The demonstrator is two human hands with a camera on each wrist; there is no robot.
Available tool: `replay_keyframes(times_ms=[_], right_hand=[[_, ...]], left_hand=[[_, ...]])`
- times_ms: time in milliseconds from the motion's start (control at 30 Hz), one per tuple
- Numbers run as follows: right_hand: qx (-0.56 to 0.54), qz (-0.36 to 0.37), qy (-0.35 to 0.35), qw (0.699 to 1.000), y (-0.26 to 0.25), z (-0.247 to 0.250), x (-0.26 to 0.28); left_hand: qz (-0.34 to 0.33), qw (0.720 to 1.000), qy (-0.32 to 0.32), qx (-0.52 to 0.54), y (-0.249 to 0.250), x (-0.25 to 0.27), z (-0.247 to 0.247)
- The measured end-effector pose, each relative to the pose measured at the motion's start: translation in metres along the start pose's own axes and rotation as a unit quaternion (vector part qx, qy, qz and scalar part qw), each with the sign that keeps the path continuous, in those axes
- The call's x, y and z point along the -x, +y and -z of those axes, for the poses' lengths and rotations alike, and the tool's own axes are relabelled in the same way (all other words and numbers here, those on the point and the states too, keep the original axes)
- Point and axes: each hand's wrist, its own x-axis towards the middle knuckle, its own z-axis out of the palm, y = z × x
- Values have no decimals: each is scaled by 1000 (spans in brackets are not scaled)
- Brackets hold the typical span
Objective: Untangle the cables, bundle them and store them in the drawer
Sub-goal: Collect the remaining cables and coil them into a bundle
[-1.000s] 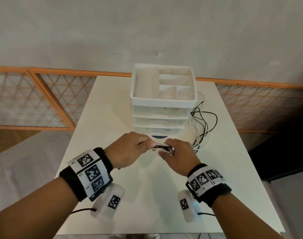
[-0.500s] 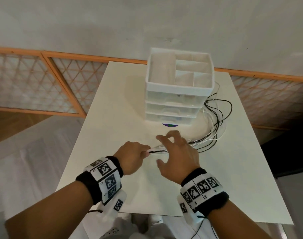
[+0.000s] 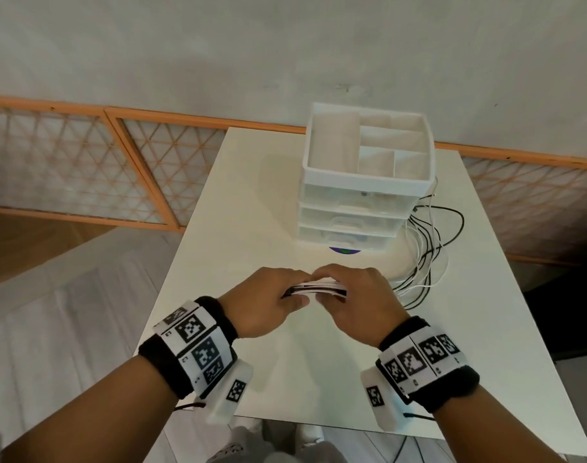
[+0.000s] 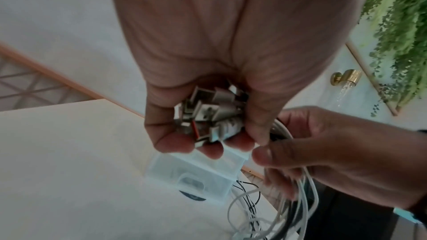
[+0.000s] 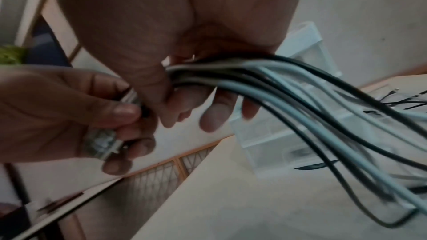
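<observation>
- Cables [image 3: 318,288], a mix of thin black and white round cords, are gathered into one flat bunch held above the tabletop [image 3: 245,208], in front of the drawer unit [image 3: 362,182].
- Their plug ends [image 4: 208,116], small boxy metal-and-plastic connectors, one with a red insert, sit clustered in the left hand [image 3: 262,304]; its grip is curled tight around them, thumb on one side and fingertips on the other.
- The right hand [image 3: 358,302] is just beside the left, thumb and curled fingers pinching the bunch of cords where they leave the plugs.
- From the right hand's grip the smooth cords [image 5: 300,98] fan out and trail to loose loops [image 3: 429,248] lying on the tabletop at the right side of the drawer unit.
- The drawer unit is white and translucent plastic, three closed drawers stacked under an open tray with dividers; a round purple sticker [image 3: 344,250] shows at its front foot.
- Half a second earlier the right hand was spread open over the cords with fingers extended; now it has closed on them, and both hands have drawn together.
</observation>
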Motion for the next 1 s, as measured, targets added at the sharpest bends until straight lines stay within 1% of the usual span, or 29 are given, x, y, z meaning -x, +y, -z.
replay_keyframes(times_ms=[67, 133, 200, 233, 300, 333, 400, 433, 467, 533, 633, 733, 800, 867, 900, 967, 1000], right_hand=[[-48, 25, -41, 998, -9, 4, -1], [-99, 28, -37, 994, -12, 11, -3], [-162, 12, -22, 986, -11, 20, -5], [-199, 13, -16, 980, -11, 24, -5], [-265, 30, 0, 964, -12, 29, -5], [-287, 39, 10, 957, -13, 30, -6], [-312, 48, 29, 948, -12, 29, -8], [-315, 52, 35, 947, -12, 28, -9], [-308, 63, 38, 949, -11, 25, -10], [-269, 95, 44, 957, -11, 18, -10], [-194, 126, 62, 971, -16, 10, -9], [-145, 111, 69, 981, -14, 7, -11], [-127, 99, 60, 985, -11, 6, -14], [-149, 98, 47, 983, -12, 6, -15], [-182, 92, 40, 978, -14, 7, -14], [-244, 63, 38, 967, -12, 10, -12], [-258, 48, 42, 964, -9, 12, -11]], left_hand=[[-3, 1000, 1, 6, 2, 0, 4], [9, 998, 28, 50, 3, 0, 13], [38, 987, 67, 144, 4, 1, 22], [51, 970, 84, 224, 6, 2, 26], [87, 910, 105, 391, 10, 0, 29], [108, 879, 113, 450, 12, -1, 29], [137, 831, 117, 526, 17, -5, 27], [145, 816, 119, 547, 19, -7, 25], [150, 807, 120, 558, 22, -8, 24], [155, 807, 124, 556, 27, -11, 22], [159, 838, 117, 508, 32, -15, 20], [152, 859, 113, 476, 34, -17, 18], [135, 871, 134, 453, 32, -19, 12], [119, 874, 171, 439, 30, -22, 5], [113, 873, 192, 435, 29, -23, 4], [104, 869, 233, 425, 27, -27, 3], [103, 868, 247, 418, 25, -28, 4]])
